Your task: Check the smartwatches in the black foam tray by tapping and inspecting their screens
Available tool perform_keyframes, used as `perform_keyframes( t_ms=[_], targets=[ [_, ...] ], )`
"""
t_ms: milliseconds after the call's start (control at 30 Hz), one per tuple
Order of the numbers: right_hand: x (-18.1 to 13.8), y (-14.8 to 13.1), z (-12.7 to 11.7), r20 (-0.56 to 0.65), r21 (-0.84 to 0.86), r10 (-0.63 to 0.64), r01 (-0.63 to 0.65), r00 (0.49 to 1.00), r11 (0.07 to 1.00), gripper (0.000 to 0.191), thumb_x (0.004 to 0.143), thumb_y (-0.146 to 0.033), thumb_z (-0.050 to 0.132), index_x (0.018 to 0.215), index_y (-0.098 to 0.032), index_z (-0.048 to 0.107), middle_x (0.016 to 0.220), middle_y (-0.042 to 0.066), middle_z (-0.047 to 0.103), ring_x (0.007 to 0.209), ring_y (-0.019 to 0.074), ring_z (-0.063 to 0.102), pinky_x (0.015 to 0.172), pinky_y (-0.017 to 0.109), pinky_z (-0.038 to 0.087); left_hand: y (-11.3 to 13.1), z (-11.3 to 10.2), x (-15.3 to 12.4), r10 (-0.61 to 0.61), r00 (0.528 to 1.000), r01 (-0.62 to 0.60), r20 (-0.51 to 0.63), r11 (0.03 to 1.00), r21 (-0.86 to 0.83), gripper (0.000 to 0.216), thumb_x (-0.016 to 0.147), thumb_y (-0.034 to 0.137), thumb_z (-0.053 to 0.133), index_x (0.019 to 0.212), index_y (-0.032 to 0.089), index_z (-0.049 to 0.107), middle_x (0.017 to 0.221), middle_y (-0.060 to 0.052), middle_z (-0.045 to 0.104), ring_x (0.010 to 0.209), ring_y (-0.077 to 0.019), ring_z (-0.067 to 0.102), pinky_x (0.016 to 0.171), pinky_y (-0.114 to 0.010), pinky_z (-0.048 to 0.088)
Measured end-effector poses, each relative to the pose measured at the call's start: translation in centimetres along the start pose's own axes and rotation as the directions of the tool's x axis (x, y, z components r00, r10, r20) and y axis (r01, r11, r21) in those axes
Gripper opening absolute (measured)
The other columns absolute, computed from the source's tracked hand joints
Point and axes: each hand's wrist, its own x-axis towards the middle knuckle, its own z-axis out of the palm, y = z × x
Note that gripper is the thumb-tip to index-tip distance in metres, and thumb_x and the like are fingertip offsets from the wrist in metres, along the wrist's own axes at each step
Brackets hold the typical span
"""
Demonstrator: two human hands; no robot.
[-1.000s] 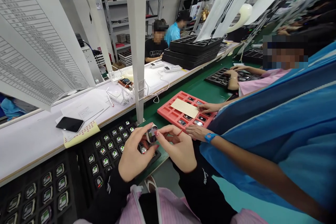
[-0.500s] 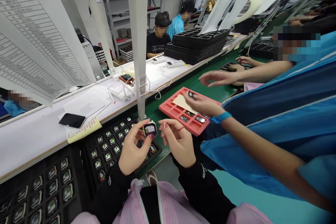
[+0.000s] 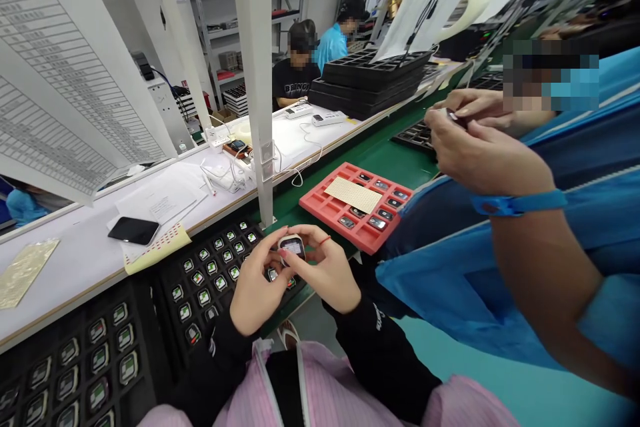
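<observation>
Assembly line: smartwatch (image 3: 292, 248) pinched above a full tray

Both the left hand (image 3: 255, 287) and right hand (image 3: 331, 273) curl narrowly around the smartwatch, fingertips on its edges, just above the black tray (image 3: 161, 280) of watches. A slip of those fingertips could drop it onto the tray and scratch a screen. Since the earlier frame, the co-worker's hands (image 3: 480, 140) have left the red tray (image 3: 367, 245), and a gold sheet (image 3: 25, 273) has appeared on the white tabletop (image 3: 75, 233).

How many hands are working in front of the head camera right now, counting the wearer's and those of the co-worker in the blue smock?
Wearer's hands: 2 (left hand, right hand, both on a smartwatch)
Co-worker's hands: 2
Total: 4
</observation>
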Motion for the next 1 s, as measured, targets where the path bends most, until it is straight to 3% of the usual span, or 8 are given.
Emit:
perform_keyframes(
  t_ms=[233,467,633,800,1000],
  targets=[
    [0.5,0.4,-0.2,0.037,0.179,0.056,-0.061,0.998,0.982,0.034,0.078,-0.049,0.070,0.089,-0.017,0.064,0.081,0.005,0.066,0.067,0.0135,0.060,0.048,0.020,0.049,0.3,0.1,-0.1,-0.045,0.999,0.045,0.002,0.999,-0.031,0.058,0.072,0.005,0.070,0.122,0.032,0.059,0.102,0.003,0.068,0.070,-0.0071,0.061,0.068,-0.019,0.050],
    [0.4,0.1,-0.7,0.101,0.202,0.092,-0.111,0.991,0.973,0.045,0.088,-0.057,0.054,0.097,-0.016,0.069,0.073,0.003,0.066,0.046,0.0086,0.051,0.041,0.021,0.045,0.5,0.0,-0.2,-0.090,0.996,0.089,-0.002,0.988,-0.130,0.055,0.072,0.009,0.072,0.122,0.026,0.059,0.115,-0.002,0.065,0.075,-0.0086,0.064,0.066,-0.019,0.051],
    [0.1,0.1,-1.1,0.191,0.253,0.058,-0.106,0.980,0.962,0.042,0.088,-0.052,0.057,0.113,-0.019,0.067,0.092,0.006,0.068,0.046,0.0062,0.051,0.045,0.023,0.048,0.6,-0.2,-0.2,-0.094,0.995,0.088,-0.039,0.987,-0.132,0.056,0.070,0.011,0.073,0.123,0.022,0.059,0.101,-0.002,0.068,0.068,-0.0083,0.063,0.065,-0.020,0.052],
    [0.0,0.5,-0.9,0.195,0.250,0.068,-0.117,0.978,0.961,0.044,0.081,-0.045,0.069,0.117,-0.020,0.065,0.094,0.006,0.067,0.049,0.0058,0.050,0.042,0.021,0.047,0.6,-0.2,-0.1,-0.075,0.996,0.069,-0.041,0.990,-0.127,0.056,0.069,0.013,0.075,0.122,0.022,0.060,0.104,-0.002,0.067,0.067,-0.0086,0.063,0.064,-0.021,0.053],
    [-0.1,0.5,-0.9,0.146,0.244,0.077,-0.111,0.986,0.964,0.039,0.089,-0.050,0.056,0.109,-0.019,0.070,0.092,0.006,0.068,0.048,0.0070,0.052,0.042,0.022,0.046,0.7,-0.3,-0.2,-0.117,0.992,0.113,-0.038,0.988,-0.109,0.058,0.069,0.014,0.076,0.123,0.023,0.061,0.112,-0.005,0.066,0.073,-0.0105,0.065,0.066,-0.021,0.053]
  ],
)
